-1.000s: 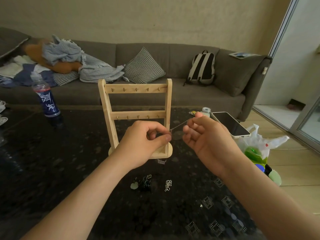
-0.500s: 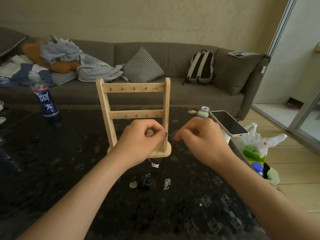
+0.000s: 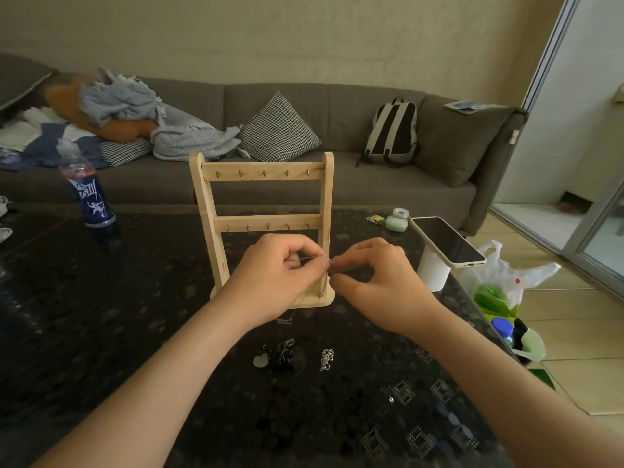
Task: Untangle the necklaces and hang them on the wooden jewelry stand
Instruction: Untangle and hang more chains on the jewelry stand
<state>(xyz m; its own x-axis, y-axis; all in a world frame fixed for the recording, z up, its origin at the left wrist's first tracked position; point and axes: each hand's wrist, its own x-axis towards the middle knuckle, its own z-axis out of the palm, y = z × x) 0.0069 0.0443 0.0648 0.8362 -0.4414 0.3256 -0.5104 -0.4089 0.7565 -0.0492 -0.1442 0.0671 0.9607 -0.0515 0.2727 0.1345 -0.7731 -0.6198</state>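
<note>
You're mid-untangle. Your left hand and right hand sit close together just in front of the stand, fingers curled, each pinching the fine chain at the fingertips. A short run shows between them and a strand hangs below. The hooks look bare. A dark clump and a silver one lie on the table, nearer you. Next, I'd judge: tease the snag apart gently, free one end, then lift to a hook.
</note>
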